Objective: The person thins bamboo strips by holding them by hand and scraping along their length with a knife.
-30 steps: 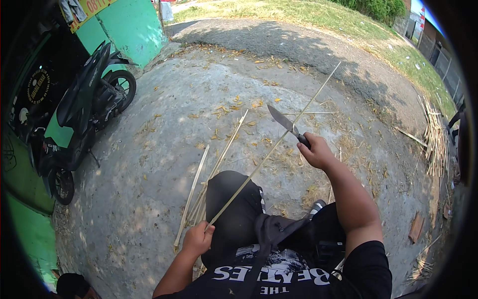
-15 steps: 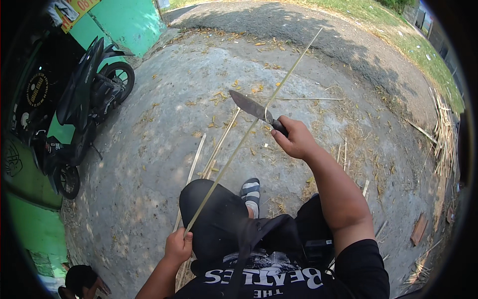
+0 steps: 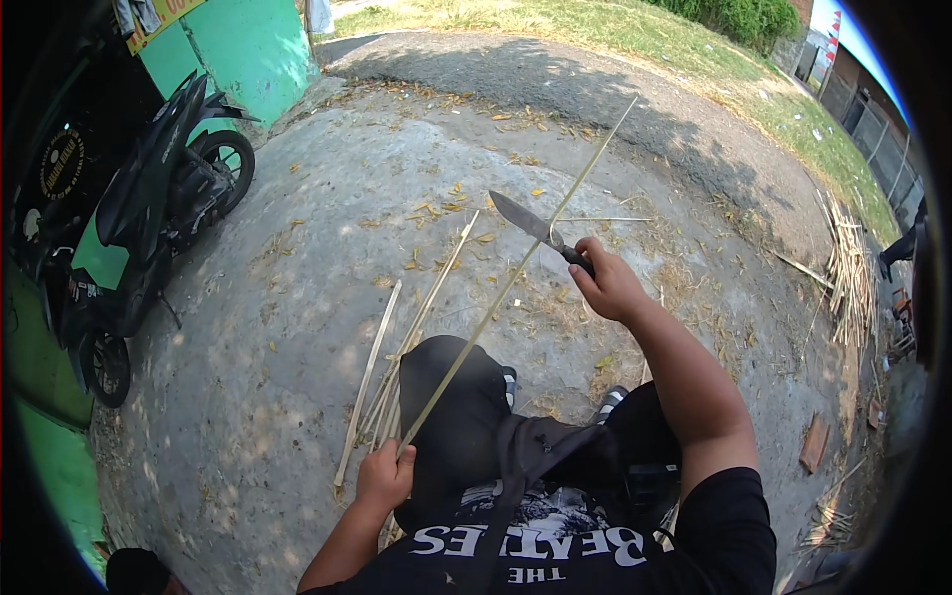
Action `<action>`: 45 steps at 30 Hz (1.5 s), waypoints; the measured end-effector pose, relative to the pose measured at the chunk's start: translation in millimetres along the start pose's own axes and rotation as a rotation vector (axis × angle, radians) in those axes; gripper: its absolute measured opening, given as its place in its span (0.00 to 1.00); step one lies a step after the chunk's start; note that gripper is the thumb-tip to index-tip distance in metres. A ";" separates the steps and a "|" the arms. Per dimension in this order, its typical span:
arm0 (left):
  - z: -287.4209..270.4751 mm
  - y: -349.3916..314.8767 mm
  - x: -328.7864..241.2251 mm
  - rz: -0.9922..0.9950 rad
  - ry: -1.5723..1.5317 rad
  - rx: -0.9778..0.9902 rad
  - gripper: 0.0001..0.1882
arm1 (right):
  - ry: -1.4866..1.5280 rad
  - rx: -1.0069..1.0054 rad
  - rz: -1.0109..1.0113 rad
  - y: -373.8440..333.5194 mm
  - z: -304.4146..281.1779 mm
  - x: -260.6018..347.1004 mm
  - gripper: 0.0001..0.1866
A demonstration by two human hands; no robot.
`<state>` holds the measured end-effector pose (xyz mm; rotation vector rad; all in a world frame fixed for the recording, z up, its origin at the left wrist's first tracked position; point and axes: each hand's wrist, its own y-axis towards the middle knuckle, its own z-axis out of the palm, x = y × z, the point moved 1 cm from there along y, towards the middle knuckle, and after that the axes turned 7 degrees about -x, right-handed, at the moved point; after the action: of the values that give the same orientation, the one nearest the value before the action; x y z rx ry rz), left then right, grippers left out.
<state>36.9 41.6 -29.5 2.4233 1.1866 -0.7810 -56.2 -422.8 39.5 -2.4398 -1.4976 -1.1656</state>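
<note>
My left hand (image 3: 385, 476) is closed round the near end of a long thin bamboo strip (image 3: 474, 342), beside my left knee. The strip slants away over the knee toward the far right, its far end in the air. My right hand (image 3: 609, 282) grips the dark handle of a broad-bladed knife (image 3: 520, 217). Its blade points to the far left and crosses the strip near the handle end, where a small pale curl shows. Whether the edge is cutting into the strip, I cannot tell.
Several split bamboo strips (image 3: 421, 317) lie on the concrete by my left knee. A larger heap of strips (image 3: 851, 273) is at the far right, with a reddish-brown block (image 3: 814, 443) nearer. A black motorbike (image 3: 164, 193) stands at left. Another person's dark head (image 3: 141, 572) shows at lower left.
The view has shifted, and my feet appear drawn back under my knees. Both hands keep their hold; the knife still crosses the strip, which has barely changed its slant.
</note>
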 end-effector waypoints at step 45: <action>-33.7 -45.2 -27.3 -0.191 -0.015 0.269 0.28 | -0.216 0.332 0.047 -3.6 22.1 -40.2 0.24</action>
<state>-1.9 68.9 11.3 2.5331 1.4027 -1.0763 -56.3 -441.9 -2.4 -2.4109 -1.5300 -0.5996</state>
